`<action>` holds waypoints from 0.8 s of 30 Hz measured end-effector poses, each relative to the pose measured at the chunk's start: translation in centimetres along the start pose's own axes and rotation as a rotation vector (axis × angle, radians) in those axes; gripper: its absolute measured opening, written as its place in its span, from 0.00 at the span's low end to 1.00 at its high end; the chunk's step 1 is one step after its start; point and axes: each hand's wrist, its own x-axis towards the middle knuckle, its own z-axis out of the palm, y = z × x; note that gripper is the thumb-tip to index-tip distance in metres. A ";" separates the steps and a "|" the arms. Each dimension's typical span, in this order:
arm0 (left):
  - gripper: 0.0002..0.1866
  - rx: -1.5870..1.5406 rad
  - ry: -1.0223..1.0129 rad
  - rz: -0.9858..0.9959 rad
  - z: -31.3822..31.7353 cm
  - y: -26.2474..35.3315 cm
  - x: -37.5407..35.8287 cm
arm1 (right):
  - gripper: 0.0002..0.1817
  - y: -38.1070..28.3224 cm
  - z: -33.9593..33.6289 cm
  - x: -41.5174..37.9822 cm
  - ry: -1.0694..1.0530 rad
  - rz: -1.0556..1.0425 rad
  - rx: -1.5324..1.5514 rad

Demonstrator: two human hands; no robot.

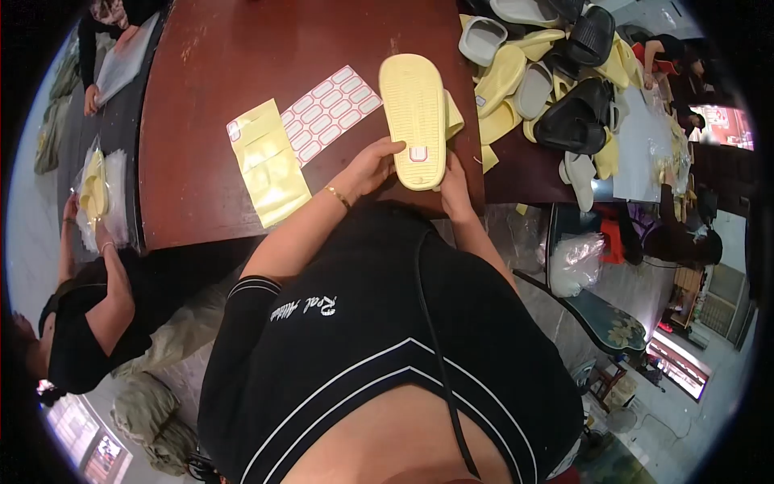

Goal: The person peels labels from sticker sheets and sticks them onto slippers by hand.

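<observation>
steadying the yellow slipper [413,101] sole-up should help press its label [418,154] flat (edges too); left hand [375,168] and right hand [455,184] both hold its near end.

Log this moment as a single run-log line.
Left hand: holding yellow slipper | Right hand: holding same slipper | Sole: facing camera, red-bordered label on it | Label sheet: on table

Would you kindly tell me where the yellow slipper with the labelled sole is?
In the head view, the yellow slipper is above centre, held between the left hand and right hand, just right of the red-bordered label sheet.
</observation>
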 end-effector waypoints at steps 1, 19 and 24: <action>0.19 0.073 -0.021 0.028 0.1 0.2 0.0 | 0.23 -1.0 0.1 -0.5 -0.154 0.125 0.386; 0.19 1.497 0.354 0.498 0.9 -2.9 1.2 | 0.19 -1.3 -2.4 -1.4 -0.354 0.238 0.529; 0.20 0.938 0.433 0.439 0.5 -2.0 1.9 | 0.19 -0.6 -3.4 -0.3 -0.330 0.288 0.734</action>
